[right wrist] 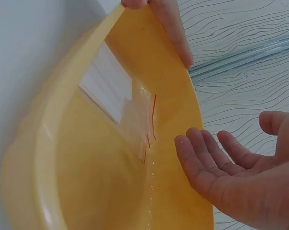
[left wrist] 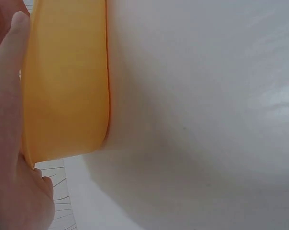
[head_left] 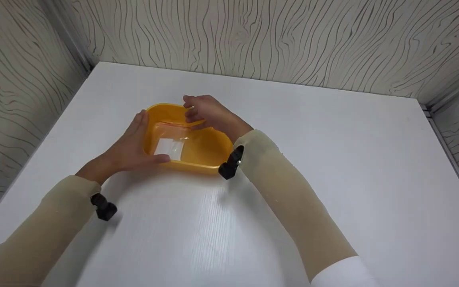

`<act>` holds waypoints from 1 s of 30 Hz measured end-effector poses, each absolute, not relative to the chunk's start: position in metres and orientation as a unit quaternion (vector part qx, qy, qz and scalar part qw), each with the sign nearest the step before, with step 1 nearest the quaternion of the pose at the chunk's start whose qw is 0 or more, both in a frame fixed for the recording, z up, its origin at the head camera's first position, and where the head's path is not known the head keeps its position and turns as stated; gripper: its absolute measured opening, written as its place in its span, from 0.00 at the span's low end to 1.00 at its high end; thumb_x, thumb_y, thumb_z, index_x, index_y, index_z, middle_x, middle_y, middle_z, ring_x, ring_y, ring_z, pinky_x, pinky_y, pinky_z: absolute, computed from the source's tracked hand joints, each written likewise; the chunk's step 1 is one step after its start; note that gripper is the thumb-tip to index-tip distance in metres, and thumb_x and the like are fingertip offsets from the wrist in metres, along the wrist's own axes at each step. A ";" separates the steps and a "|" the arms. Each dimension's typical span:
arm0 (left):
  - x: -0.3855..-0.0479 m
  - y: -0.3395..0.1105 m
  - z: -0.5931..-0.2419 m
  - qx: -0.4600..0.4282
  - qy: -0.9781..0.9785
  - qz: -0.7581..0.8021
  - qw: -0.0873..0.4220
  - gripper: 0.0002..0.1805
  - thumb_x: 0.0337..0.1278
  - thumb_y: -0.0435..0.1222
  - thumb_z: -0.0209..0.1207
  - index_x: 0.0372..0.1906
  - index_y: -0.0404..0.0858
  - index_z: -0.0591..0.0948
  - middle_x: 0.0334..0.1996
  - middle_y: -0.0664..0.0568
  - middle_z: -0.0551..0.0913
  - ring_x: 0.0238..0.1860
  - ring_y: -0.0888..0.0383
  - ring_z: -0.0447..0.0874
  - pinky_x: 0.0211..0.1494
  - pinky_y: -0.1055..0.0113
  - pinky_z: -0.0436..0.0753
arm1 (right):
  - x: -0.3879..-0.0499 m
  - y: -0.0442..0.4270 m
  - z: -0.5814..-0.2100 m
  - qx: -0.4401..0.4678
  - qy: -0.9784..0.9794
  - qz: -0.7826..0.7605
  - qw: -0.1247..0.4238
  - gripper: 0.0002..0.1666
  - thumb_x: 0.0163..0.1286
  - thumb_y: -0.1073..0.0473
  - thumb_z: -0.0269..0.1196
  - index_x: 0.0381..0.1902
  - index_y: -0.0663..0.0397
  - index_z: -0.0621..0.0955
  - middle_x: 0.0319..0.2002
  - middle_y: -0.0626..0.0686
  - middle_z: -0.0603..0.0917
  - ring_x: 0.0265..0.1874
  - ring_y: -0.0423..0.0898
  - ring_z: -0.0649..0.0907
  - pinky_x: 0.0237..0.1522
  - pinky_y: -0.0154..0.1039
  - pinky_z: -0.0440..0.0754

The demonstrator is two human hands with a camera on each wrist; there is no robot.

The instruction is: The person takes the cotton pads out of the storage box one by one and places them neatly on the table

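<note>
A yellow plastic basin (head_left: 201,165) sits on the white table, left of the middle. My left hand (head_left: 132,149) grips its left end, the thumb over the near rim and the fingers along the far left side. In the left wrist view, the thumb lies along the rim of the basin (left wrist: 68,81). Inside lie clear zip bags (right wrist: 139,115) with red seal lines, and a white sheet (right wrist: 108,81) shows among them. My right hand (head_left: 209,113) hovers at the far rim, its fingers loosely bent and holding nothing.
The white table (head_left: 333,159) spreads around the basin. Wood-grain patterned panels (head_left: 253,36) stand behind it and on both sides. A small black camera mount (head_left: 231,162) on the right wrist hangs near the basin's right end.
</note>
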State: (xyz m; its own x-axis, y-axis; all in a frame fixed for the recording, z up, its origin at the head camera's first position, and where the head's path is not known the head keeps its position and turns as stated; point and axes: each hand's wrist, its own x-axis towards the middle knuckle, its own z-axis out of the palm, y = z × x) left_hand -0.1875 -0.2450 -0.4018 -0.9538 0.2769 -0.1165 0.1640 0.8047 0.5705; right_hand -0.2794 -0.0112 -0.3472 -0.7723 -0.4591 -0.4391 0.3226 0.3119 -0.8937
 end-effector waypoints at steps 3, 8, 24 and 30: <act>-0.187 -0.245 -0.402 0.112 0.944 0.292 0.101 0.76 0.48 0.64 0.70 0.80 0.36 0.28 0.82 0.41 0.32 0.80 0.39 0.43 0.79 0.40 0.52 | -0.278 -0.015 -0.347 -0.032 0.740 -0.576 0.345 0.33 0.82 0.43 0.50 0.71 0.62 0.70 0.66 0.62 0.76 0.60 0.52 0.81 0.61 0.45 0.81; -0.187 -0.244 -0.404 0.110 0.944 0.293 0.104 0.76 0.48 0.65 0.70 0.81 0.37 0.28 0.82 0.41 0.33 0.80 0.39 0.44 0.78 0.39 0.52 | -0.277 -0.019 -0.348 -0.019 0.738 -0.568 0.363 0.34 0.82 0.43 0.50 0.72 0.62 0.69 0.67 0.63 0.75 0.62 0.54 0.80 0.63 0.47 0.79; -0.188 -0.242 -0.404 0.114 0.943 0.296 0.101 0.76 0.47 0.65 0.70 0.81 0.39 0.29 0.82 0.42 0.32 0.80 0.39 0.42 0.78 0.38 0.51 | -0.273 -0.021 -0.361 0.045 0.744 -0.552 0.374 0.32 0.78 0.40 0.55 0.68 0.55 0.73 0.59 0.57 0.78 0.55 0.52 0.81 0.56 0.38 0.83; -0.188 -0.243 -0.406 0.115 0.941 0.302 0.100 0.75 0.47 0.65 0.70 0.82 0.41 0.30 0.82 0.42 0.32 0.80 0.39 0.41 0.78 0.36 0.50 | -0.271 -0.021 -0.364 0.065 0.738 -0.554 0.380 0.35 0.75 0.37 0.59 0.67 0.55 0.75 0.58 0.57 0.80 0.55 0.53 0.83 0.55 0.39 0.84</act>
State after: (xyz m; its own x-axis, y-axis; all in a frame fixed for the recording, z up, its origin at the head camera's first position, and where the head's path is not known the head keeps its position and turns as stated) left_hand -0.1877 -0.2432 -0.4059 -0.9537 0.2767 -0.1180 0.1564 0.7912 0.5912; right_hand -0.2708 -0.0209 -0.3636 -0.7023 -0.3259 -0.6329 0.5167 0.3783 -0.7681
